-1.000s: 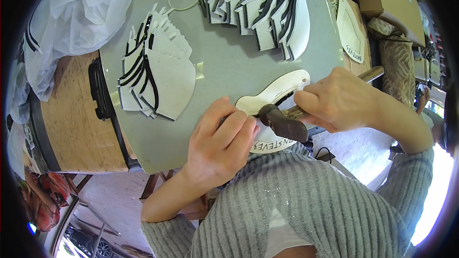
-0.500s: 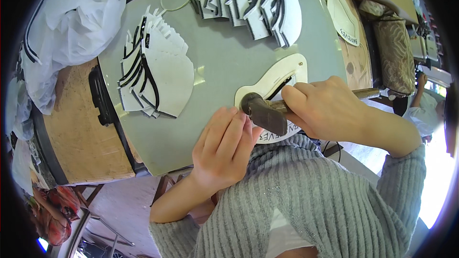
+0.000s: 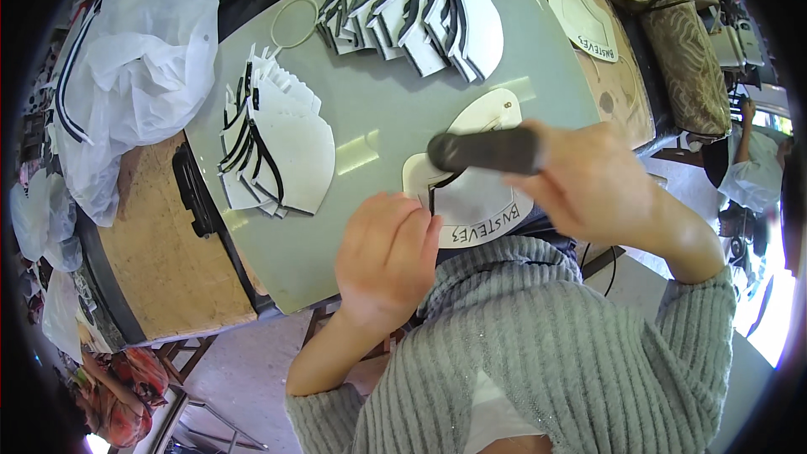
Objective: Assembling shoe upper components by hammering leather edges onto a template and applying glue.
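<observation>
My right hand (image 3: 593, 172) grips a hammer, with its dark head (image 3: 483, 151) lifted over the work and blurred by motion. Below it lies a cream curved template (image 3: 414, 172) with dark lettering on its rim, at the table's near edge. A white cut piece with a black edge strip (image 3: 471, 197) rests on the template, partly covered by the hammer. My left hand (image 3: 388, 256) is closed at the left side of that piece, its fingertips pinched by the end of the black strip; the exact hold is hidden.
A fanned stack of white pieces with black edging (image 3: 294, 147) lies at the left, another (image 3: 483, 34) at the back. A pale ring (image 3: 294, 23) sits between them. Another cream template (image 3: 580, 13) lies back right, near a patterned roll (image 3: 685, 67). White plastic bags (image 3: 143, 67) are far left.
My right hand has raised the hammer from beside the left fingertips, uncovering more of the template and the white piece. The left hand stays pinched near the same place. The view has shifted slightly.
</observation>
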`<state>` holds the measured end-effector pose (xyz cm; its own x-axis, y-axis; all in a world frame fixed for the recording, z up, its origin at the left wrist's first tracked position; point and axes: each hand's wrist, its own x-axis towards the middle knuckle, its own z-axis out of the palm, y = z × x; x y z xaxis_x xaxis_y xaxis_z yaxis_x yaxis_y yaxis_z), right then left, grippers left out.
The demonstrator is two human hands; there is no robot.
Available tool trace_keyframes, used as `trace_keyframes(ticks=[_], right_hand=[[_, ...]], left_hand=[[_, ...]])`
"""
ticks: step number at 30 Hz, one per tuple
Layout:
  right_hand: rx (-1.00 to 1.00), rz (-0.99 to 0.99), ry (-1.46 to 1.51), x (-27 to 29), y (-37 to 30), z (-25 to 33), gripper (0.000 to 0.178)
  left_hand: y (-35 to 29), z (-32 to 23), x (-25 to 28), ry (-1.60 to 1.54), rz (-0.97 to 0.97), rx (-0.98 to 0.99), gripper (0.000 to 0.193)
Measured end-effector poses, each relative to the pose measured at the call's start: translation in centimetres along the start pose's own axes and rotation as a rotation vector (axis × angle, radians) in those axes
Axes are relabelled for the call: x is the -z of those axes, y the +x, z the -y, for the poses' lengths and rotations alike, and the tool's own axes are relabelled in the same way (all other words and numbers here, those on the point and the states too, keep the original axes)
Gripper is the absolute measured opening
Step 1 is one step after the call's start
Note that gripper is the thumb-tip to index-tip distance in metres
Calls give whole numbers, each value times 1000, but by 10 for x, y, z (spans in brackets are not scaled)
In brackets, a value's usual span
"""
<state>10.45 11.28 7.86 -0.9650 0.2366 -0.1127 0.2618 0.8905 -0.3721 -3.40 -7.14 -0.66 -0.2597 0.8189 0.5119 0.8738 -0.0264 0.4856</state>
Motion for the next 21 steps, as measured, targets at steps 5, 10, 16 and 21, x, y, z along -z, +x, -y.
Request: trace_keyframes(ticks=[5,10,16,21], right_hand=[[-54,71,-5,-3,-18,-7,29],[17,147,-13,-9,-14,-17,30],[63,163,-22,-8,-13,-21,31],[94,147,-45,-9,-11,-19,30]], left_hand=[[36,7,15,-182,226,226,16],[47,15,11,-172,318,250,13],[55,17,12,-148,370,222,11],[61,20,15,-157,451,241,10]])
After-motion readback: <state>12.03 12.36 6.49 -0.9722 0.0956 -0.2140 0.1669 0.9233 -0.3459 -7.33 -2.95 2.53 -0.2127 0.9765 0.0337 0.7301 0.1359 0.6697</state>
